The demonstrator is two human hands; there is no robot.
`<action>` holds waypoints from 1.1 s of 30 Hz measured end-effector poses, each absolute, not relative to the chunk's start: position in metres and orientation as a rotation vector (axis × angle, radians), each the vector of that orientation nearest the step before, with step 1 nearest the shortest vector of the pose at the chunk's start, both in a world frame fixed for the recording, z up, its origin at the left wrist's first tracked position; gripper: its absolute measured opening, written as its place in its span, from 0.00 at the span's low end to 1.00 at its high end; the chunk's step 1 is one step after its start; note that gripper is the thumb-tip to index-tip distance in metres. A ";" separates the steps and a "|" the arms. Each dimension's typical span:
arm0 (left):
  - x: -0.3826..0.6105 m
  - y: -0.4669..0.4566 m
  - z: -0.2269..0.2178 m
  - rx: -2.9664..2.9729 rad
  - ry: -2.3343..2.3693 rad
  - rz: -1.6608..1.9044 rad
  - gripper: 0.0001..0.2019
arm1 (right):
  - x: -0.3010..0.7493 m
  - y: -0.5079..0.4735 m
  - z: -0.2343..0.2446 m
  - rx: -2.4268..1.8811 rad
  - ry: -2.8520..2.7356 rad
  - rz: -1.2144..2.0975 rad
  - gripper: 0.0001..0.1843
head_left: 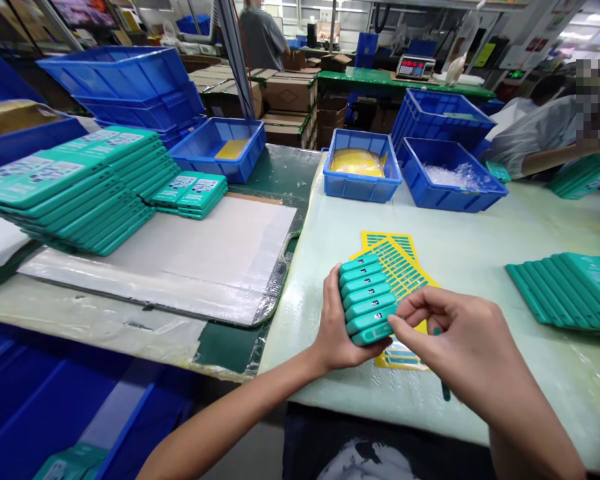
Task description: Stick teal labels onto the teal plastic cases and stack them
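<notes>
My left hand [336,333] grips a fanned stack of several teal boxes [367,297] from its left side, held just above the table. My right hand [447,333] is pinched on the end of the nearest box, fingertips on its small label. Under the stack lie yellow sticker sheets [397,257] with rows of small labels.
Large teal box stacks [80,187] rest at the left, another row [570,290] at the right. Blue bins [363,163] [453,173] [223,147] stand at the table's far side. A seated person [540,130] works at the far right; another stands in the back.
</notes>
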State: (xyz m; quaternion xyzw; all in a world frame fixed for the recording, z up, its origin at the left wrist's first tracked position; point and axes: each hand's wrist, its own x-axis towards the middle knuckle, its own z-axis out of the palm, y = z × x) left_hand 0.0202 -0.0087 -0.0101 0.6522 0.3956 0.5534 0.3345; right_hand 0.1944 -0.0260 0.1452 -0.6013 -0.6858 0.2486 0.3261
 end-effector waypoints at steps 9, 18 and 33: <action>0.021 -0.009 -0.011 1.735 1.078 1.429 0.73 | 0.195 -0.021 0.161 -1.543 -1.753 0.858 0.09; 0.022 -0.009 -0.012 1.741 1.073 1.432 0.73 | 0.200 -0.025 0.145 -1.596 -1.726 0.825 0.11; 0.019 -0.007 -0.009 1.755 1.078 1.455 0.69 | 0.238 0.004 0.158 -1.601 -1.925 0.500 0.18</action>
